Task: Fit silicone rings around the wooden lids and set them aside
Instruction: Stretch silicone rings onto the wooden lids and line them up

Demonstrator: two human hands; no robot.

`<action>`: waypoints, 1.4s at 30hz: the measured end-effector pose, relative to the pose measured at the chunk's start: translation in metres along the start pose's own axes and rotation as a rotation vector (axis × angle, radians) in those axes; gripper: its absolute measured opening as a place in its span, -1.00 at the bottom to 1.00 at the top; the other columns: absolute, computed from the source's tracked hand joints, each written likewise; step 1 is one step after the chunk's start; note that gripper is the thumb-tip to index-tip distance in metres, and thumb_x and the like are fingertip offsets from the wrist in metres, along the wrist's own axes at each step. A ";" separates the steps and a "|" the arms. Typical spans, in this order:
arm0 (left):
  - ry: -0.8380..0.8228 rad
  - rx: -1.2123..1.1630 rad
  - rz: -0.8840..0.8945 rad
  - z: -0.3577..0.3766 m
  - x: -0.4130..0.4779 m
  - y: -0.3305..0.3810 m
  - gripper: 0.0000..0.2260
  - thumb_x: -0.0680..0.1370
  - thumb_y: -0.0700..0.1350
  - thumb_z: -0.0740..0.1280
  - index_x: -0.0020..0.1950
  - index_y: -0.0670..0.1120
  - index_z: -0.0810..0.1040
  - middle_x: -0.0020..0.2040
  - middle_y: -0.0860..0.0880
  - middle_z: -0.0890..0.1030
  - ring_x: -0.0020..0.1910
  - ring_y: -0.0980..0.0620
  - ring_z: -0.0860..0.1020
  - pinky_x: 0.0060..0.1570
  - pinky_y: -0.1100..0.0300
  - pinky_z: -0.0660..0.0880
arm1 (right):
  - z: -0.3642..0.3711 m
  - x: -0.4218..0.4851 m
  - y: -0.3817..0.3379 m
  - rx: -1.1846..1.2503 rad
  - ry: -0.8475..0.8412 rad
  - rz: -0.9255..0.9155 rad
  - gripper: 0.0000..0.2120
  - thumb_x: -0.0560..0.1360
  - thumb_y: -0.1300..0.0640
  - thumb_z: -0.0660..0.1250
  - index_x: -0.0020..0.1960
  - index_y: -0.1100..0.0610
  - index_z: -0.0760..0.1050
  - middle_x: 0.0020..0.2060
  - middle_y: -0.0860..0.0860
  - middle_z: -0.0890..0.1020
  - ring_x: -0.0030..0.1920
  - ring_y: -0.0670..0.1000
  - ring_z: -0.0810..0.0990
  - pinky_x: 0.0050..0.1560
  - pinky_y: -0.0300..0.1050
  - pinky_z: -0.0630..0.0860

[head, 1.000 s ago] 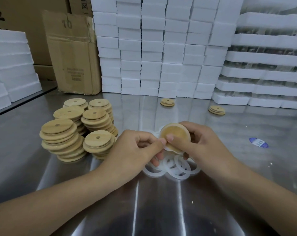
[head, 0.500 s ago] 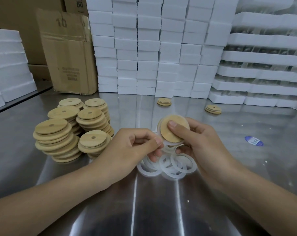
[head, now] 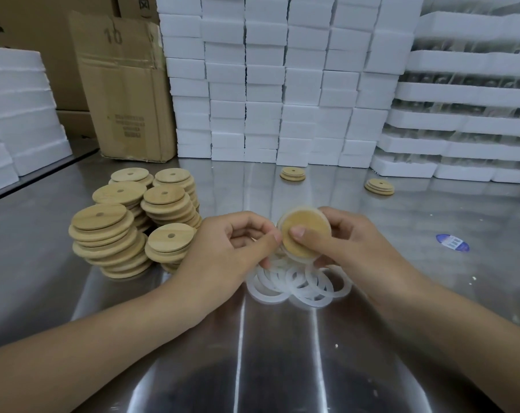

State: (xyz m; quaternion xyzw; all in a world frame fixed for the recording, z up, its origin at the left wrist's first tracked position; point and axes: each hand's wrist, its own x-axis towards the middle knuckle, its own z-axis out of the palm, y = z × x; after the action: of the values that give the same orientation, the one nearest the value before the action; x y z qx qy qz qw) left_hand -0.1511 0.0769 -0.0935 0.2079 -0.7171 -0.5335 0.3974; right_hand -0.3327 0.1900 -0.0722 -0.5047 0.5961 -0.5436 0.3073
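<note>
My right hand [head: 351, 242] holds a round wooden lid [head: 308, 231] tilted towards me, thumb pressed on its face, fingers behind it. A translucent silicone ring shows around the lid's edge. My left hand [head: 226, 248] pinches the lid's left rim with thumb and curled fingers. Under both hands lies a pile of loose white silicone rings [head: 300, 283] on the steel table. Several stacks of bare wooden lids [head: 127, 222] stand to the left of my left hand.
Two short lid stacks sit farther back, one in the middle [head: 292, 173] and one to the right [head: 379, 186]. White foam boxes [head: 282, 84] wall the back, a cardboard box [head: 124, 90] stands back left. A blue sticker [head: 452, 242] lies at right.
The lid has turned in my hands and shifted slightly right. My right thumb now lies on its face, and my left fingers have worked along the rim.
</note>
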 end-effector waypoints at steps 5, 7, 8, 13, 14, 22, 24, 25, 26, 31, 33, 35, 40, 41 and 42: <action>0.060 0.018 -0.003 0.001 0.003 0.000 -0.85 0.62 -0.22 0.47 -0.10 -0.01 0.71 -0.18 -0.05 0.70 -0.38 0.07 0.65 -0.36 0.41 0.43 | -0.034 0.019 0.009 -0.176 0.162 -0.035 -0.80 0.51 0.05 0.55 0.08 0.05 0.63 -0.35 0.04 0.70 -0.37 -0.15 0.61 -0.31 -0.41 0.45; 0.064 0.038 0.002 0.000 0.004 -0.001 -0.80 0.63 -0.23 0.45 -0.10 0.05 0.71 -0.15 -0.05 0.70 -0.37 0.06 0.66 -0.37 0.39 0.44 | -0.059 0.026 0.020 -0.286 0.305 -0.002 -0.79 0.51 -0.03 0.55 0.07 0.00 0.60 -0.35 0.02 0.70 -0.37 -0.13 0.59 -0.30 -0.30 0.45; 0.063 0.046 0.005 0.000 0.004 -0.001 -0.78 0.63 -0.23 0.45 -0.11 0.07 0.71 -0.15 -0.04 0.70 -0.36 0.06 0.66 -0.37 0.38 0.44 | -0.073 0.030 0.027 -0.390 0.352 0.032 -0.78 0.51 -0.08 0.53 0.05 -0.01 0.59 -0.31 0.03 0.71 -0.31 -0.08 0.61 -0.26 -0.20 0.45; 0.043 0.071 0.013 0.000 0.003 -0.001 -0.76 0.63 -0.24 0.45 -0.12 0.09 0.71 -0.16 0.03 0.70 -0.36 0.07 0.67 -0.35 0.42 0.45 | -0.106 0.037 0.052 -0.935 0.327 0.202 -0.65 0.54 -0.34 0.32 0.00 -0.05 0.54 -0.10 0.03 0.62 0.10 0.13 0.54 0.13 0.10 0.50; 0.041 0.082 0.013 0.001 0.003 -0.001 -0.76 0.63 -0.23 0.45 -0.12 0.10 0.71 -0.16 0.04 0.70 -0.35 0.08 0.67 -0.35 0.41 0.45 | -0.106 0.037 0.052 -0.931 0.363 0.168 -0.64 0.53 -0.35 0.31 0.03 -0.07 0.52 -0.12 0.02 0.61 0.06 0.11 0.55 0.06 0.09 0.50; 0.025 0.101 0.014 0.002 0.000 0.002 -0.77 0.62 -0.24 0.45 -0.12 0.08 0.70 -0.24 0.08 0.68 -0.35 0.10 0.65 -0.36 0.37 0.42 | -0.096 0.034 0.047 -0.998 0.327 -0.023 -0.80 0.55 -0.24 0.32 -0.02 -0.13 0.57 -0.36 -0.12 0.62 -0.26 -0.07 0.57 -0.23 -0.04 0.47; 0.023 0.103 0.013 0.002 -0.001 0.003 -0.79 0.62 -0.24 0.46 -0.12 0.06 0.70 -0.28 0.08 0.68 -0.36 0.10 0.65 -0.36 0.35 0.42 | -0.095 0.035 0.047 -1.016 0.295 0.004 -0.68 0.57 -0.25 0.31 0.25 -0.17 0.56 0.01 -0.12 0.73 0.02 0.03 0.65 0.05 0.02 0.53; 0.022 0.107 0.012 0.002 -0.001 0.003 -0.80 0.62 -0.23 0.46 -0.11 0.05 0.70 -0.30 0.08 0.67 -0.36 0.10 0.65 -0.36 0.35 0.42 | -0.094 0.035 0.047 -1.030 0.250 0.040 -0.55 0.59 -0.26 0.30 0.45 -0.20 0.44 0.25 -0.06 0.67 0.27 0.11 0.59 0.26 0.07 0.48; 0.024 0.111 0.011 0.002 -0.001 0.003 -0.81 0.62 -0.23 0.46 -0.11 0.04 0.70 -0.30 0.08 0.67 -0.36 0.11 0.65 -0.36 0.34 0.42 | -0.093 0.035 0.048 -1.033 0.191 0.083 -0.43 0.62 -0.27 0.27 0.59 -0.23 0.26 0.42 -0.02 0.57 0.48 0.17 0.44 0.43 0.10 0.37; 0.012 0.124 0.021 0.001 -0.002 0.003 -0.79 0.63 -0.21 0.45 -0.10 0.09 0.69 -0.29 0.08 0.67 -0.34 0.11 0.66 -0.36 0.32 0.43 | -0.087 0.034 0.057 -0.948 0.045 0.154 -0.38 0.65 -0.29 0.18 0.64 -0.33 0.02 0.53 -0.05 0.45 0.52 0.10 0.41 0.42 -0.06 0.27; 0.007 0.126 0.028 0.001 -0.002 0.002 -0.79 0.63 -0.21 0.46 -0.10 0.10 0.69 -0.29 0.10 0.67 -0.35 0.11 0.66 -0.35 0.34 0.43 | -0.088 0.034 0.055 -0.935 0.057 0.136 -0.39 0.65 -0.28 0.19 0.64 -0.30 0.08 0.51 -0.05 0.47 0.49 0.09 0.44 0.37 -0.09 0.29; 0.004 0.124 0.037 0.001 -0.003 0.003 -0.78 0.63 -0.22 0.46 -0.11 0.09 0.70 -0.29 0.12 0.67 -0.37 0.12 0.64 -0.36 0.36 0.41 | -0.088 0.033 0.055 -0.934 0.062 0.126 -0.43 0.66 -0.27 0.19 0.63 -0.27 0.15 0.47 -0.02 0.50 0.48 0.10 0.44 0.38 -0.07 0.30; -0.078 0.282 0.159 0.004 -0.010 0.006 -0.82 0.63 -0.17 0.46 -0.07 0.12 0.66 -0.17 0.16 0.67 -0.26 0.12 0.66 -0.30 0.42 0.41 | -0.087 0.033 0.054 -0.957 0.054 0.075 -0.60 0.68 -0.16 0.22 0.50 -0.18 0.39 0.36 -0.05 0.57 0.38 0.04 0.49 0.22 -0.13 0.32; -0.121 0.366 0.198 0.005 -0.013 0.007 -0.85 0.62 -0.13 0.45 -0.06 0.13 0.65 -0.12 0.18 0.67 -0.19 0.13 0.66 -0.24 0.43 0.42 | -0.087 0.033 0.053 -0.960 0.052 0.055 -0.63 0.68 -0.13 0.23 0.47 -0.16 0.44 0.34 -0.10 0.58 0.37 0.01 0.49 0.19 -0.16 0.30; -0.179 0.472 0.242 0.006 -0.016 0.009 -0.90 0.61 -0.09 0.44 -0.04 0.14 0.64 -0.08 0.20 0.67 -0.11 0.15 0.65 -0.18 0.41 0.43 | -0.087 0.033 0.053 -0.961 0.051 0.039 -0.65 0.68 -0.11 0.23 0.45 -0.14 0.47 0.33 -0.13 0.59 0.35 -0.02 0.49 0.18 -0.18 0.29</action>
State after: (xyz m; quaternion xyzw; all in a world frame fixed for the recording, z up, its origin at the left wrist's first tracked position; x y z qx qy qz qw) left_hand -0.1451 0.0946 -0.0914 0.1595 -0.8733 -0.3167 0.3340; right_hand -0.4367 0.1831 -0.0980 -0.5649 0.7964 -0.2130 0.0349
